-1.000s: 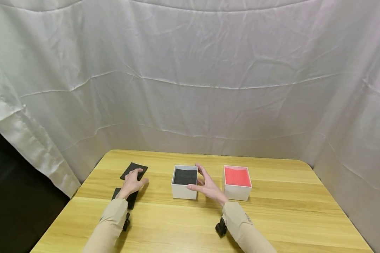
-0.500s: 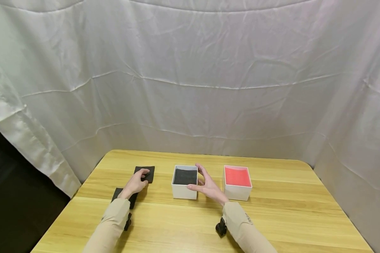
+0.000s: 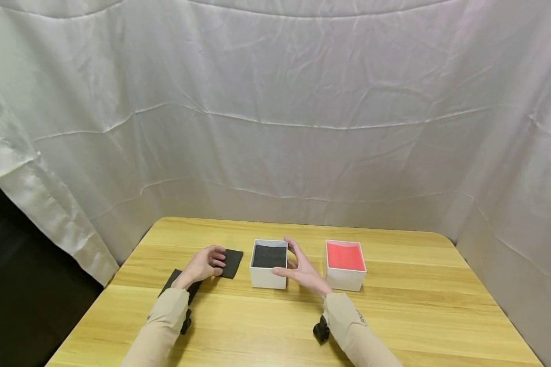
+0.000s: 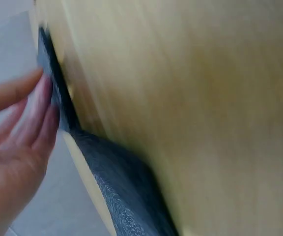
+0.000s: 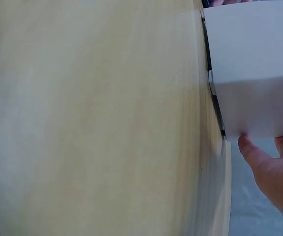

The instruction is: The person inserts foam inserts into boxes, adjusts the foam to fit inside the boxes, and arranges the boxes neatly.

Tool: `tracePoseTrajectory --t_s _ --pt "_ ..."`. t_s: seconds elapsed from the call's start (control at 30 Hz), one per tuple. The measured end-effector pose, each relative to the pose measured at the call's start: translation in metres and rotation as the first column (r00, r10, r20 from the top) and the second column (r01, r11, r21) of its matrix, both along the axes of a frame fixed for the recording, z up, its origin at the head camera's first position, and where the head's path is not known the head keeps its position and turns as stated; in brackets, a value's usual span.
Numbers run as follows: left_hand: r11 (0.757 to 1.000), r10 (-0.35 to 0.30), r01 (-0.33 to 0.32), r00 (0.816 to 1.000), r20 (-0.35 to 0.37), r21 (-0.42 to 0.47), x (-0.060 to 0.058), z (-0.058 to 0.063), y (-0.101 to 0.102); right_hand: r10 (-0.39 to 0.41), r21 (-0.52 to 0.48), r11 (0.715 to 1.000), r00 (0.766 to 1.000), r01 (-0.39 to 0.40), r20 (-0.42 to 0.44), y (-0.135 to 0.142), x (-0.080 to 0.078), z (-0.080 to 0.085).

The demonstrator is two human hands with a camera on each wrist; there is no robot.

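Observation:
My left hand (image 3: pixel 204 265) holds a flat black square piece (image 3: pixel 231 263) by its left edge, just left of the middle white box (image 3: pixel 268 278). In the left wrist view the fingertips lie against this thin black piece (image 4: pixel 58 78); blur hides the exact grip. My right hand (image 3: pixel 305 272) grips the right side of the middle box, thumb toward the front and fingers toward the back. That box has black lining or contents (image 3: pixel 269 256). The right wrist view shows the box's white wall (image 5: pixel 257 54) with my thumb (image 5: pixel 249 147) against it.
A second white box (image 3: pixel 344 280) with a red inside (image 3: pixel 345 256) stands to the right. Another flat black piece (image 3: pixel 195 289) lies under my left wrist. The wooden table (image 3: pixel 422 295) backs onto a hanging pale curtain (image 3: pixel 303 127).
My left hand has moved right with the black square, which slid and turned toward the middle box. My right hand and both boxes have stayed in place.

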State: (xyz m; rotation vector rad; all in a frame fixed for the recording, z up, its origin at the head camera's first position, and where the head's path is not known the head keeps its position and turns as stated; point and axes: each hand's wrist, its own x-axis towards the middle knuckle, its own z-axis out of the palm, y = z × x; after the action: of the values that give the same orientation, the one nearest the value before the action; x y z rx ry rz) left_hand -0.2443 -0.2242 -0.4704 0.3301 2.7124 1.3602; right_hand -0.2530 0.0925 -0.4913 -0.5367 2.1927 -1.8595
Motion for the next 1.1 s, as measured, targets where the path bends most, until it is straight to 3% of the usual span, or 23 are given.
tracePoseTrajectory --t_s 0.13,0.27,0.37,0.6,0.9,1.1 --pt "0.999 -0.05 0.05 0.998 -0.036 0.01 -0.0011 -0.0008 -0.0029 0.0 -0.004 1.0 1.0 0.0 0.005 -0.0007 0.0004 0.0006" --pt "0.998 -0.05 0.044 0.993 -0.108 -0.055 -0.003 -0.0038 -0.0071 0.008 0.0 1.0 1.0 -0.008 0.012 -0.0004 0.0016 0.0015" --pt "0.992 -0.069 0.056 0.991 -0.117 -0.111 -0.0043 -0.0041 -0.0099 0.013 0.006 1.0 1.0 -0.013 0.017 0.0005 0.0023 0.0023" --pt "0.972 -0.148 0.144 0.989 -0.008 -0.184 -0.0043 -0.004 -0.0074 0.011 0.003 1.0 1.0 -0.011 0.009 0.0007 0.0009 0.0015" --pt "0.973 -0.092 0.099 0.995 0.044 -0.207 -0.006 -0.0068 -0.0033 0.025 0.02 1.0 1.0 -0.024 -0.016 0.0021 0.0008 0.0003" --pt "0.978 -0.053 0.067 0.996 0.076 -0.196 -0.0085 -0.0074 -0.0021 0.018 0.022 1.0 1.0 -0.018 0.012 0.0019 0.0017 0.0028"
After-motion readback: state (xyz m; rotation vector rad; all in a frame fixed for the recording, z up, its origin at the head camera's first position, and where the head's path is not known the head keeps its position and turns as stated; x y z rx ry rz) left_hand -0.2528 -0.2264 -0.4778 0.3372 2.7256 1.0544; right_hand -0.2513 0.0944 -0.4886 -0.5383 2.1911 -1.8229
